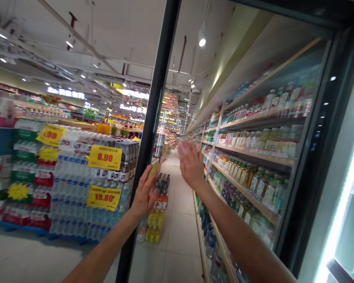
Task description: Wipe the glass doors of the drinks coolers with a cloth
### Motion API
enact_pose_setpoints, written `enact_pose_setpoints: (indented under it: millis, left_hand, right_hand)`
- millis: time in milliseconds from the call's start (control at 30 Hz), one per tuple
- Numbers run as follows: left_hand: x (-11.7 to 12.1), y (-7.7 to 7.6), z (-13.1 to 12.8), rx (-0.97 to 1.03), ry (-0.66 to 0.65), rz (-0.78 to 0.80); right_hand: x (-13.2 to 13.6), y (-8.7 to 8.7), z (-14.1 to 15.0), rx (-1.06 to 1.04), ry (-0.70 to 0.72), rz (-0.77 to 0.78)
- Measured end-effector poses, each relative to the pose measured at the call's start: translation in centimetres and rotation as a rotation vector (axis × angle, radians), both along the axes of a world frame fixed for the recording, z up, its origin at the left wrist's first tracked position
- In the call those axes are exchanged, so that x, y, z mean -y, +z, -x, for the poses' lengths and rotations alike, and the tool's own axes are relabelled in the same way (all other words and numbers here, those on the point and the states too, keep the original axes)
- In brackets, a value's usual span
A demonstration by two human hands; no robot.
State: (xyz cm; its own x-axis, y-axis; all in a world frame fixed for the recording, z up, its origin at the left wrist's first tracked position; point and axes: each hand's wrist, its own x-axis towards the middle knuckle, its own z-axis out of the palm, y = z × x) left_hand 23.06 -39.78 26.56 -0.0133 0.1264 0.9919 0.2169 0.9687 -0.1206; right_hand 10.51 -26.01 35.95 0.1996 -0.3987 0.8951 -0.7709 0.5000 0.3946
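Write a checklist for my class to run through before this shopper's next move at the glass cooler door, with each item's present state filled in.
1. Left hand empty: ok.
2. Right hand empty: ok, though blurred.
3. Left hand gripping the black door frame: cannot tell; its fingers are spread open close to it.
4. Glass door open wide enough to reach in: cannot tell.
5. Bottled drinks standing upright on the shelves: ok.

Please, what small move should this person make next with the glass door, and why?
Probably the right hand should settle on the black frame of the glass cooler door, near the left hand. The left hand seems to press flat against that frame, while the right hand is blurred and appears to touch nothing, so a second contact would likely steady the door.
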Motion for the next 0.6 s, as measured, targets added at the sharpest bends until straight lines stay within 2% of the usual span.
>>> enact_pose_setpoints:
  millis: [33, 67, 100, 133, 167, 200, 267, 333, 367, 400, 433, 467, 533, 600]
  left_hand:
    - [-0.1, 0.0, 0.0, 0.001, -0.028, -0.018]
    - [-0.2, 0.1, 0.0, 0.007, -0.059, -0.035]
    - [-0.3, 0.2, 0.1, 0.006, -0.091, -0.059]
    - [-0.4, 0.2, 0.0, -0.003, -0.122, -0.101]
    - [-0.5, 0.4, -0.1, -0.016, -0.150, -0.156]
    - [-0.6, 0.5, -0.2, -0.030, -0.173, -0.216]
    - [-0.5, 0.7, -0.6, -0.021, -0.176, -0.305]
    - [-0.3, 0.9, -0.9, 0.047, -0.108, -0.299]
    - [-0.2, 1.0, -1.0, 0.090, -0.057, -0.258]
    - [-0.2, 1.1, -0.9, 0.129, 0.001, -0.202]
    - [-0.2, 1.1, -0.8, 0.162, 0.064, -0.142]
    - [-0.3, 1.2, -0.5, 0.186, 0.126, -0.092]
    - [-0.9, 1.3, 0.4, 0.218, 0.257, -0.056]
    - [-2.0, 1.2, 1.5, 0.240, 0.371, -0.089]
  right_hand:
    - [0.2, 3.2, 0.0, 0.062, -0.022, 0.074]
    - [0.5, 5.7, -0.1, 0.104, -0.030, 0.103]
    - [0.8, 7.1, -0.3, 0.113, -0.021, 0.102]
    - [1.2, 7.2, -0.6, 0.092, 0.004, 0.054]
    - [1.6, 6.1, -1.0, 0.046, 0.041, -0.029]
    - [2.1, 3.7, -1.4, -0.019, 0.088, -0.137]
    - [2.6, -2.9, -2.1, -0.163, 0.193, -0.383]
    - [2.4, -9.3, -2.2, -0.257, 0.271, -0.531]
    - [2.0, -11.3, -1.9, -0.301, 0.293, -0.573]
    - [1.4, -12.2, -1.4, -0.316, 0.298, -0.563]
    - [0.6, -12.0, -0.8, -0.307, 0.283, -0.515]
    - [-0.3, -10.8, 0.1, -0.270, 0.248, -0.425]
    - [-2.3, -6.5, 2.0, -0.129, 0.136, -0.164]
    - [-4.0, -2.7, 3.7, 0.013, 0.035, 0.115]
